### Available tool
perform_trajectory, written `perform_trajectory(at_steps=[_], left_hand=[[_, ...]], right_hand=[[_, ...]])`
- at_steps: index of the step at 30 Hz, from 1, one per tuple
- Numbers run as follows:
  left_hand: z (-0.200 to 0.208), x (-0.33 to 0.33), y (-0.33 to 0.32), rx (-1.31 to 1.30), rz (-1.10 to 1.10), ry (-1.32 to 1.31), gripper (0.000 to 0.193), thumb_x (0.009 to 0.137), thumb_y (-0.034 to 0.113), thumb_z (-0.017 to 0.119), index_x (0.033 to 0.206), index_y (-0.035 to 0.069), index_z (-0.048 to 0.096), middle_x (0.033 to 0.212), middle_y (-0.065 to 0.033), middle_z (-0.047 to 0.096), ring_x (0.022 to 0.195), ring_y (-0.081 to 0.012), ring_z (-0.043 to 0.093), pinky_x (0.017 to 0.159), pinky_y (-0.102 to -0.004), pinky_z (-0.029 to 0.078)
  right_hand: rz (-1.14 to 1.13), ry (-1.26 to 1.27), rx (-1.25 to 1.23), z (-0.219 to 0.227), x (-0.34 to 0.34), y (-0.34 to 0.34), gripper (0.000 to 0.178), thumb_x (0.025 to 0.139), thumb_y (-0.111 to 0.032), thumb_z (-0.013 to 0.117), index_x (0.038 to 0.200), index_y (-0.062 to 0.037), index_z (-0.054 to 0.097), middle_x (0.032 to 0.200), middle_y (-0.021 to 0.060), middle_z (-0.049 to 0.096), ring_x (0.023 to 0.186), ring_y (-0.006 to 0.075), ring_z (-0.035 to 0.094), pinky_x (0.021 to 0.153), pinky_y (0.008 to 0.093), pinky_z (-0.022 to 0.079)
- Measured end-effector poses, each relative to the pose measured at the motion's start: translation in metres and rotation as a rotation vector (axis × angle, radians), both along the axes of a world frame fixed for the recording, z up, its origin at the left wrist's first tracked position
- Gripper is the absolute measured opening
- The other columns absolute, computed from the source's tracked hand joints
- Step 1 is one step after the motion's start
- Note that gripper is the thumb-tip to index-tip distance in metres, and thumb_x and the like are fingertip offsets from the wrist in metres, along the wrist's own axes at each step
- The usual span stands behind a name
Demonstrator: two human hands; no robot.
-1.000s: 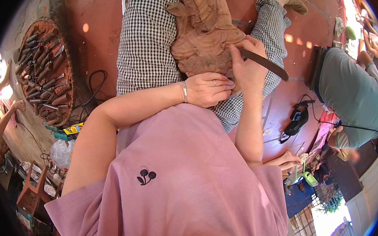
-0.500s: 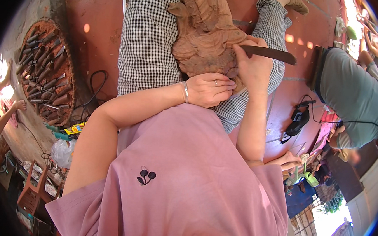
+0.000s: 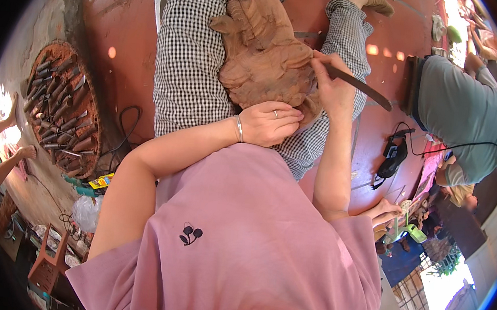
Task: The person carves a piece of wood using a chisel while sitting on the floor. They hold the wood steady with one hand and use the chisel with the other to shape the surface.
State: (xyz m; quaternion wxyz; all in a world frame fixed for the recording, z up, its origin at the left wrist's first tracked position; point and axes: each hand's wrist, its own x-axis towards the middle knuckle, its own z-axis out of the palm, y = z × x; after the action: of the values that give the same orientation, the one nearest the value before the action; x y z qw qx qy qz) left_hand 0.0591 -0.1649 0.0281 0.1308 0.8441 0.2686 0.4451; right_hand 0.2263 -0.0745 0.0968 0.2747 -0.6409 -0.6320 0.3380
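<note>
A brown wood carving, a robed figure, lies across my lap between my legs, its base toward me. My left hand, wearing a ring, is closed over the near end of the carving, with the fingers pressed together on the wood. At the right side of the base, my right hand grips a long dark flat tool like a file, which points out to the right. The tool's working end is hidden by the hand and the carving. The far end of the carving is blurred.
On my left stands a round basket of wooden-handled carving tools. A yellow packet and a clear plastic bag lie nearer. Red floor tiles surround me. At right are a black pouch with a cable and a seated person in grey-green.
The right hand has turned a little, and the tool's outer end now slants down toward me. The left hand stays at the carving's near end. The whole view has shifted slightly.
</note>
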Motion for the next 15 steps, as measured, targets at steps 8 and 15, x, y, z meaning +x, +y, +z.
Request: perform_trajectory(at_steps=[8,15], left_hand=[[0.011,-0.003,0.0,-0.105,-0.07,-0.019,0.023,0.077,0.008,0.066,0.099,0.007,0.071,0.115,-0.0044,0.074,0.111,-0.0158,0.069,0.098,-0.0348,0.051],[0.054,-0.016,0.046,-0.456,0.227,-0.226,0.025,0.084,0.008,0.066,0.108,0.003,0.069,0.12,-0.0137,0.069,0.118,-0.0382,0.061,0.103,-0.0466,0.046]], right_hand=[[-0.185,0.495,-0.223,-0.013,0.02,0.018,0.012,0.096,-0.01,0.068,0.095,0.0021,0.065,0.1,0.0118,0.074,0.082,0.018,0.07,0.077,0.0286,0.059],[-0.474,0.903,-0.138,-0.049,0.033,-0.011,0.011,0.101,-0.01,0.062,0.1,0.0003,0.058,0.112,0.0184,0.07,0.106,0.0234,0.069,0.093,0.0359,0.059]])
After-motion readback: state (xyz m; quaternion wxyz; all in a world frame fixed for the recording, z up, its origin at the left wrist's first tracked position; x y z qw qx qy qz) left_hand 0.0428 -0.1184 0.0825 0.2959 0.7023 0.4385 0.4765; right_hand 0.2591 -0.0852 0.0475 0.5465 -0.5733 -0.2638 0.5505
